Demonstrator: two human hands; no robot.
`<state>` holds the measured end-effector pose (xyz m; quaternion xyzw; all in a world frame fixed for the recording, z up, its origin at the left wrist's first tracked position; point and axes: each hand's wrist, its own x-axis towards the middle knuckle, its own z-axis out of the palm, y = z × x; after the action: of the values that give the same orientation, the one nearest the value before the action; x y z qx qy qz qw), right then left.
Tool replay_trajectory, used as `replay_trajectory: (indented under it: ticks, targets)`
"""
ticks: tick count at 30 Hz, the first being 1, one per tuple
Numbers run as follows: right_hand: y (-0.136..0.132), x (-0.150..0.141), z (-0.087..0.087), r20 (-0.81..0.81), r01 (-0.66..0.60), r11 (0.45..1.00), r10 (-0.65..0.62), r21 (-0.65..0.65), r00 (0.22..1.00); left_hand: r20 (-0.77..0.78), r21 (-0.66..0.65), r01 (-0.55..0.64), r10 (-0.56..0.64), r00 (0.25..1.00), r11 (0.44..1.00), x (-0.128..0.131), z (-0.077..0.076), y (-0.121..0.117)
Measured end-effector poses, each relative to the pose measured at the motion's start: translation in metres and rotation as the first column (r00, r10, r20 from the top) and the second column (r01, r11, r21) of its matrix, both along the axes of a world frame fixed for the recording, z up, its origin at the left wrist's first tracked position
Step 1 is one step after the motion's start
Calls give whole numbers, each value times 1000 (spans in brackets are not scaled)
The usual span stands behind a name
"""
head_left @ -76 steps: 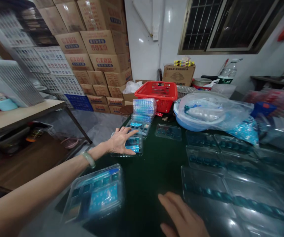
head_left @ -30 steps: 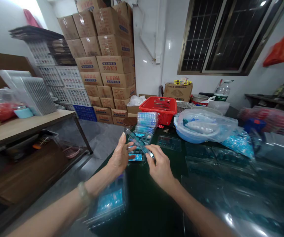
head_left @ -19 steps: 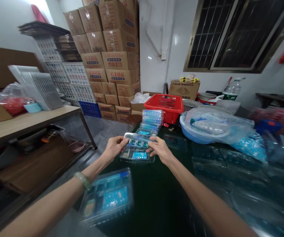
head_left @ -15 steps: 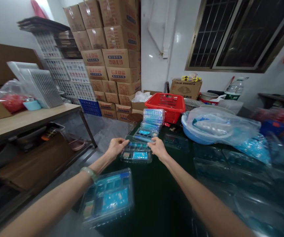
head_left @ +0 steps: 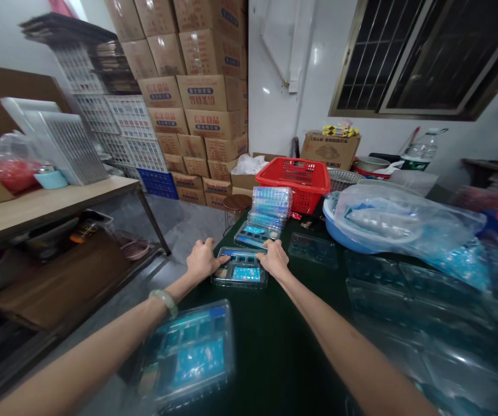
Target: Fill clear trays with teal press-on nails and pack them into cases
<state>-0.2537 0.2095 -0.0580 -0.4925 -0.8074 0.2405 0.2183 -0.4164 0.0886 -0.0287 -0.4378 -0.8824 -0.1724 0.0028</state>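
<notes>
Both arms reach out over a dark green table (head_left: pixel 270 346). My left hand (head_left: pixel 201 261) and my right hand (head_left: pixel 274 261) press on the two far corners of a clear plastic clamshell pack (head_left: pixel 241 274) with blue contents, which lies flat on the table. The fingers of both hands are curled onto its edges. Just beyond it lies another filled pack (head_left: pixel 253 234), and behind that stands a stack of packs (head_left: pixel 270 203). A further filled pack (head_left: pixel 188 355) lies near me at the table's left edge.
A red basket (head_left: pixel 296 179) and a blue basin under a plastic bag (head_left: pixel 400 222) stand at the back. Empty clear trays (head_left: pixel 405 289) cover the right side. Stacked cardboard boxes (head_left: pixel 197 115) line the wall; a wooden bench (head_left: pixel 36 208) stands at the left.
My left hand picked a pack off the table, both hands turned it in the air, then lowered it flat onto the table, where they now press its far corners.
</notes>
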Motion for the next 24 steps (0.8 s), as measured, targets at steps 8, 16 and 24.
replay_trajectory:
  ticks: [8,16,24]
  targets:
    - [-6,11,4,-5,7,997,-7,-73,1000,-127,-206,505,-535,836,838,21,17,12]
    - [-15,35,7,-228,-146,926,68,-347,971,-55,-410,609,-685,727,679,41,24,26]
    - [-34,68,32,-457,-330,821,96,-466,884,-135,-377,514,-595,792,770,48,65,-14]
